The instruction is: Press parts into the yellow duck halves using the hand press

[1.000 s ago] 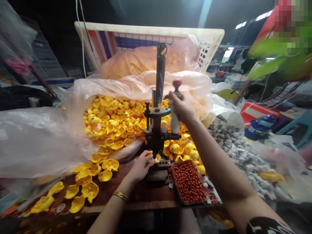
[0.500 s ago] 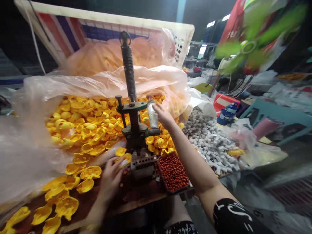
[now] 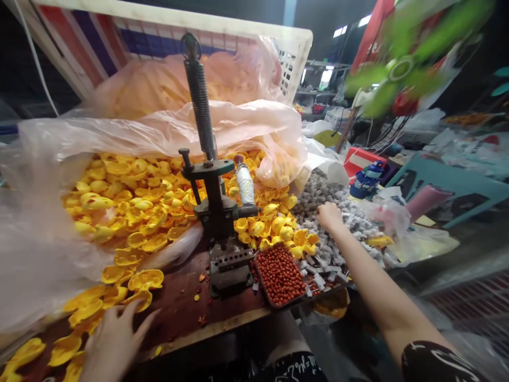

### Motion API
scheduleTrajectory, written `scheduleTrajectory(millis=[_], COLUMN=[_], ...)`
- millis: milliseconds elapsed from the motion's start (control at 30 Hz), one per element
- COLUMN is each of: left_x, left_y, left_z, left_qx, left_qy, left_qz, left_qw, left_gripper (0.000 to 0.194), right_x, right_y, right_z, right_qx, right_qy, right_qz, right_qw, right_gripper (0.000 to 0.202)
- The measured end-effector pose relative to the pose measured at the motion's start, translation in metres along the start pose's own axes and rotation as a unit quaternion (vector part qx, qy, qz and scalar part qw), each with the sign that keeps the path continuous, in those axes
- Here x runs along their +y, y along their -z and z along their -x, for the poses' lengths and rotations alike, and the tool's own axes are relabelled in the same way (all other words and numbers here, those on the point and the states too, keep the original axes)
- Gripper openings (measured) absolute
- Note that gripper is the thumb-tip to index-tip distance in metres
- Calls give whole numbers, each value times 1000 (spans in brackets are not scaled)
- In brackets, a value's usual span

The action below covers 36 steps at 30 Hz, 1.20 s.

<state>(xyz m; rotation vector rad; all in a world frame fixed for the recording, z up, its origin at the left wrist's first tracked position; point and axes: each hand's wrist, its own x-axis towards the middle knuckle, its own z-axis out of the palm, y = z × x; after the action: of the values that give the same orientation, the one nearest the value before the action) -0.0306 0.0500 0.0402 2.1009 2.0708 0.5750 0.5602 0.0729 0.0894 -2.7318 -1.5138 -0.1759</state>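
My left hand (image 3: pixel 117 339) is at the lower left with thumb and fingers spread. Its fingertips reach the edge of a row of hollow yellow plastic shells (image 3: pixel 145 281); whether they touch is unclear. Over on the right, my right hand (image 3: pixel 330 216) is closed at the heap of small grey plastic pieces (image 3: pixel 358 228), its fingertips hidden from me. Between the hands stands a dark hand press (image 3: pixel 217 207) with a tall spring. Its lever handle (image 3: pixel 245 183), wrapped in white, points upward, and no hand is on it.
A tray of small red-brown beads (image 3: pixel 280 273) sits right of the press. Yellow shells (image 3: pixel 131 196) fill a plastic bag behind it, before a white crate (image 3: pixel 298 58). A green fan (image 3: pixel 400 69), blue bottle (image 3: pixel 366 180) and turquoise chair (image 3: pixel 469 185) are at right.
My right hand has left the lever handle and moved right to the grey pieces. My left hand has gone from the press, where it held a yellow shell, down left to the shell row.
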Motion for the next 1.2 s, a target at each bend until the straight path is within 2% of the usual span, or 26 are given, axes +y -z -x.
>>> scheduleTrajectory(millis=[100,267,467,567,700,833,1000,1067,1133,1200], left_x=[4,7,21,33,54,82,110,116,118,119], left_y=[-12,-16,-21,-19,-13,-7,-3,-4,-4,-3], left_z=[2,10,9,11,14,19,23,24,25,25], left_qx=[-6,71,85,91,108,71,4,-12,-21,-27], left_qy=[-2,-50,-102,-83,-48,1,52,53,51,56], left_qz=[-102,-79,94,146,271,409,505,529,546,558], left_qw=[995,993,987,982,955,910,861,847,836,828], left_gripper=[41,26,20,21,27,34,39,38,37,35], right_x=[3,6,1,1,9,18,12,10,11,14], right_y=[-4,-8,-14,-17,-17,-18,-15,-10,-6,-3], right_z=[2,-1,-12,-14,-12,-13,-21,-25,-27,-27], right_qx=[0,-12,-47,-58,-22,46,-4,-1,20,44], right_qy=[9,4,-11,7,8,-21,35,57,69,78], right_qz=[17,27,18,-4,-30,-70,27,43,13,-102], right_qw=[1000,1000,999,998,999,996,999,997,997,991], right_gripper=[33,31,31,31,33,38,33,26,20,20])
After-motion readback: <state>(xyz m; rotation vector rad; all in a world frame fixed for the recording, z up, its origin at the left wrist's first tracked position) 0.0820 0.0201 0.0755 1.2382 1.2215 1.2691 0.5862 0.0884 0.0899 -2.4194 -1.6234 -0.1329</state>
